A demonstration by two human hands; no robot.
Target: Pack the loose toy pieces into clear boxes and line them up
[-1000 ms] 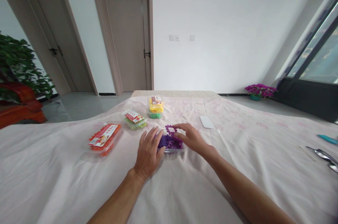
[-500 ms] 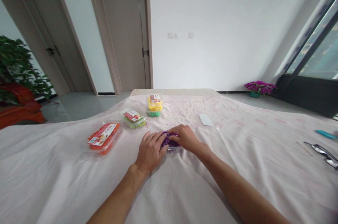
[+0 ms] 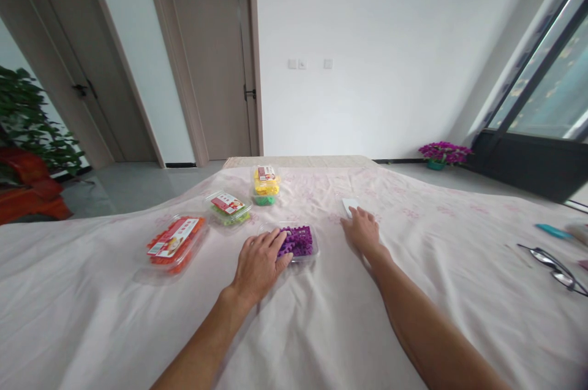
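Observation:
A clear plastic box (image 3: 316, 249) filled with purple interlocking pieces (image 3: 301, 240) sits in front of me. My left hand (image 3: 261, 260) lies over the box's left side, fingers stretched across the pieces and thumb apart near the front edge. Farther right, my right hand (image 3: 362, 231) is open, its fingertips at the near edge of a white card (image 3: 349, 204). Clear plastic shows faintly around the card. Whether the right fingertips touch the card I cannot tell.
Left of the purple box are closed clear boxes of orange pieces (image 3: 177, 243), light green pieces (image 3: 228, 207) and yellow pieces (image 3: 266, 182), the last above something green. Eyeglasses (image 3: 554, 266) and a teal object (image 3: 554, 231) lie far right on the pale tablecloth (image 3: 321, 329).
My right hand has left the purple pieces and moved right and forward to the white card. My left hand stays at the box. The view has shifted slightly.

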